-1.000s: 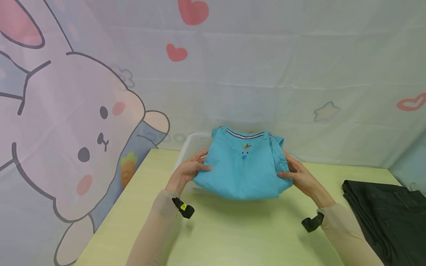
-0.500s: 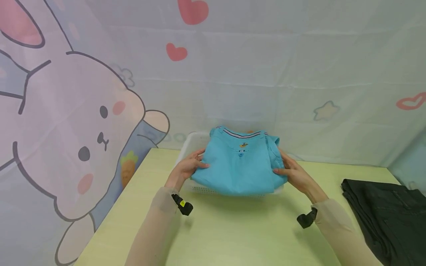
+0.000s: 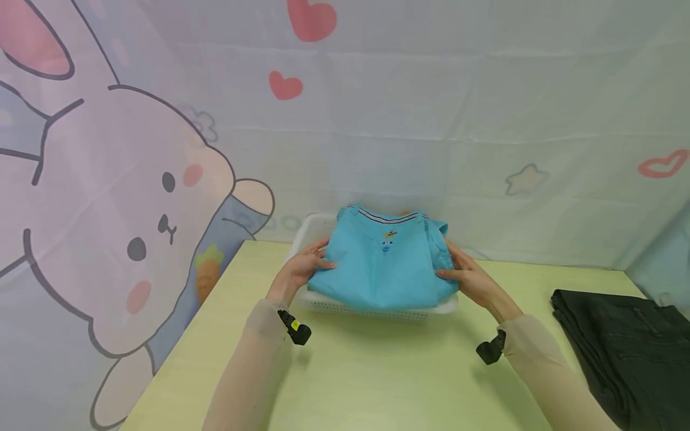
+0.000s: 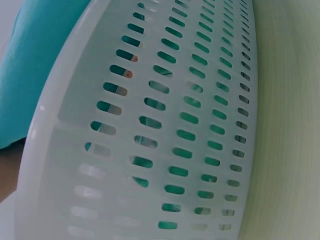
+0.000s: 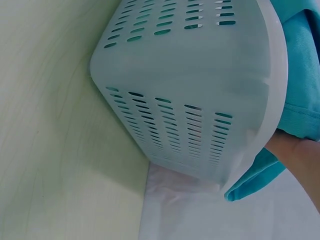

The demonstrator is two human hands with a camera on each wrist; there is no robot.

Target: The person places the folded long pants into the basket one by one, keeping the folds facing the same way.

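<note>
Folded turquoise pants [image 3: 380, 263] with a striped inner waistband and a blue button lie over the mouth of a white perforated basket [image 3: 318, 224]. At their left side, my left hand [image 3: 304, 266] grips the fabric, thumb on top and fingers underneath. My right hand [image 3: 469, 278] holds the opposite side in the same way. In the right wrist view, part of that hand [image 5: 295, 150] shows above the basket wall [image 5: 175, 70], with turquoise cloth hanging past the rim. Green shows through the wall holes in the left wrist view. Most fingers are hidden by the cloth.
Folded black jeans [image 3: 641, 353] lie at the right of the pale yellow-green table [image 3: 388, 371]. Behind the basket hangs a printed cloth backdrop [image 3: 404, 120] with hearts and a rabbit. The table's left edge runs along this backdrop.
Both hands have carried the turquoise pants slightly left and away from me, further over the basket. More of the basket's front rim and wall now shows. The black jeans stay put.
</note>
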